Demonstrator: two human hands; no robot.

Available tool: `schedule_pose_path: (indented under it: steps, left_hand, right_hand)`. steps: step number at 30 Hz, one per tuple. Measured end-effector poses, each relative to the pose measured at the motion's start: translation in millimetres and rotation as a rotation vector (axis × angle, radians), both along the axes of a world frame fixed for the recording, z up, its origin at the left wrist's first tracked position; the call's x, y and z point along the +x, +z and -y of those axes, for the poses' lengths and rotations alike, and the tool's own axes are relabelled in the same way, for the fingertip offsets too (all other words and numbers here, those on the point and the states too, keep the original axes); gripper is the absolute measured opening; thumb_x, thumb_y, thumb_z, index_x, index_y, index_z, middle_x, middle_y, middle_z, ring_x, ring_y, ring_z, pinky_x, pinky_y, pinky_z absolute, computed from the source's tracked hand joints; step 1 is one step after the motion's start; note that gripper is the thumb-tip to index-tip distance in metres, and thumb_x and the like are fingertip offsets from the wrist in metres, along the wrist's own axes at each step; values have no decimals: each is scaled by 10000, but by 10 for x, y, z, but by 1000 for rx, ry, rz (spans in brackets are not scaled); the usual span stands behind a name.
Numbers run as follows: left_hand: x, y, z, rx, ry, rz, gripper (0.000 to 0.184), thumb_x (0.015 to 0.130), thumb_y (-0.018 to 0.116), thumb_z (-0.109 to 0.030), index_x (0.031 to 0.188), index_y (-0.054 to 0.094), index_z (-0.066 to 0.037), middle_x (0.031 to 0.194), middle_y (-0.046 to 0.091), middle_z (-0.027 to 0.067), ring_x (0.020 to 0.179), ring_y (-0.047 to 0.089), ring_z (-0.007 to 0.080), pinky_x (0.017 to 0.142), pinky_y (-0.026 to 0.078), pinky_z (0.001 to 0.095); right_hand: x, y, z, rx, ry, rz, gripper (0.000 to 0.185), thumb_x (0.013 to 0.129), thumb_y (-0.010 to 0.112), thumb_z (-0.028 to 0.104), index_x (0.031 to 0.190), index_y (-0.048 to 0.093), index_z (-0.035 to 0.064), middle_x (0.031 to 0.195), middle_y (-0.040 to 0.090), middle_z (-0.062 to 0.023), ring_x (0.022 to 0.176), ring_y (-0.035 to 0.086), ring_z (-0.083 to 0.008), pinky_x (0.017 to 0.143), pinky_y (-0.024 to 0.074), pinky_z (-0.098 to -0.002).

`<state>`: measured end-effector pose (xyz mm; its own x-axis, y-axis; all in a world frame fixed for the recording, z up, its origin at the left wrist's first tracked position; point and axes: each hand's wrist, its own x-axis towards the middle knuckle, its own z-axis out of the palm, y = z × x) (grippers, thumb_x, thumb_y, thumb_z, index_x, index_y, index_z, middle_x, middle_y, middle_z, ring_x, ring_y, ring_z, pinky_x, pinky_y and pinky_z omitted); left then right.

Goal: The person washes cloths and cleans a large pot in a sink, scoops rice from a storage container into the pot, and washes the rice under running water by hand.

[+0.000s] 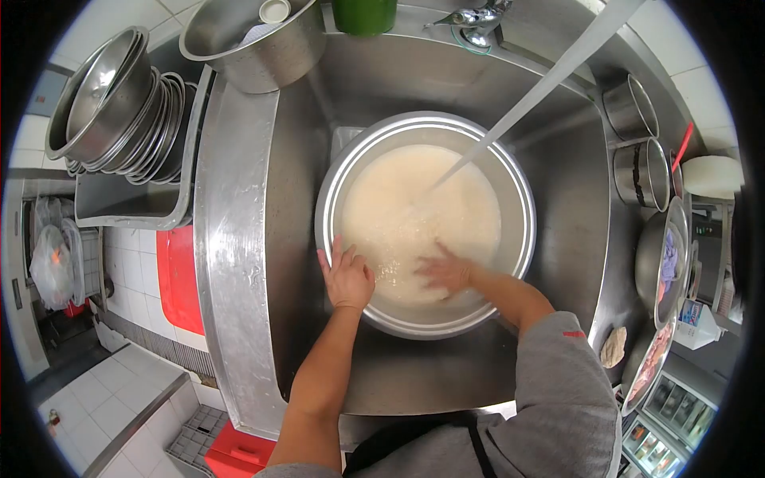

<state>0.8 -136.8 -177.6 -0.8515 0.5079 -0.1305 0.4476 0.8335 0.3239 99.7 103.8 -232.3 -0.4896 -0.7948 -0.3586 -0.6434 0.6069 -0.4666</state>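
Note:
A large round metal pot [523,255] stands in the sink, filled with cloudy, cream-coloured water [414,179]. Small pale grains that look like rice show near the surface between my hands. My left hand [348,279] lies across the pot's near-left rim, its fingers apart and pointing inward over the water. Further right, my right hand [448,271] is at the water's surface with its fingers spread, slightly blurred, the tips partly under. A stream of water [542,92] falls from the upper right into the pot.
The steel sink [446,374] surrounds the pot. Stacked metal bowls [103,103] and a deep steel pot [275,60] stand at the left. A green container [364,16] and a tap [476,28] are behind. Metal containers [629,107] and bowls of food [649,358] line the right side.

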Motion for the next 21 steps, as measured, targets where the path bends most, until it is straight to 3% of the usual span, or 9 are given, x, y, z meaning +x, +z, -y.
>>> schedule_pose_path:
  steps: [3, 7, 8, 10, 12, 15, 18, 21]
  left_hand:
    - [9, 15, -11, -22, -4, -2, 148, 662, 557, -158, 779, 628, -104, 1071, 534, 52, 1231, 247, 234, 1017, 77, 496]
    - [-5, -14, -8, -14, -4, -24, 154, 663, 554, -151, 787, 633, -104, 1054, 544, 58, 1223, 263, 242, 1013, 82, 500]
    - [-4, -15, -7, -7, -4, -30, 154, 663, 554, -150, 788, 633, -104, 1053, 544, 58, 1221, 267, 242, 1013, 84, 500]
    - [-3, -14, -9, 9, -7, -43, 155, 663, 552, -148, 789, 632, -104, 1050, 546, 59, 1216, 276, 242, 1013, 88, 499]
    - [-3, -11, -13, -2, -8, -43, 154, 664, 552, -148, 788, 632, -104, 1049, 546, 60, 1213, 279, 241, 1014, 88, 497]
    - [-3, -9, -10, -12, -3, -39, 155, 666, 551, -151, 790, 632, -105, 1051, 546, 58, 1213, 278, 238, 1017, 84, 492]
    - [20, -39, -2, -15, 5, -39, 156, 672, 549, -160, 791, 635, -107, 1054, 545, 54, 1218, 270, 233, 1021, 76, 487]
    - [2, -59, -3, -27, 9, -21, 159, 679, 549, -173, 793, 638, -107, 1059, 545, 51, 1222, 262, 228, 1023, 65, 482]
  right_hand:
    - [-294, -207, -197, 203, -119, 159, 467, 728, 534, 365, 1167, 464, 222, 1326, 292, -39, 1206, 285, -269, 968, 192, -509]
    - [-852, -526, -112, 253, -396, 52, 464, 721, 567, 315, 1166, 463, 235, 1301, 339, -26, 1167, 359, -248, 965, 298, -382]
    - [-1013, -856, -138, 151, -602, 163, 535, 693, 597, 321, 1193, 424, 246, 1280, 364, -25, 1165, 360, -249, 958, 306, -391]
    - [-1280, -961, -157, 131, -697, 110, 614, 653, 623, 335, 1216, 393, 254, 1250, 400, -43, 1151, 376, -247, 932, 328, -404]
    - [-1510, -309, -141, 295, -464, -217, 621, 630, 614, 349, 1207, 410, 248, 1230, 422, -80, 1126, 406, -243, 892, 354, -412]
    - [-1607, -276, -346, 261, -817, -102, 687, 614, 648, 336, 1230, 377, 195, 1201, 441, -89, 1098, 429, -268, 875, 364, -422]
    - [-1434, 51, -531, 474, -1082, -73, 728, 620, 653, 354, 1242, 349, 127, 1187, 442, -123, 1075, 441, -300, 875, 369, -415]
    - [-886, 4, -739, 260, -1454, -84, 722, 636, 638, 377, 1238, 349, 104, 1178, 434, -175, 1065, 442, -325, 875, 372, -407]
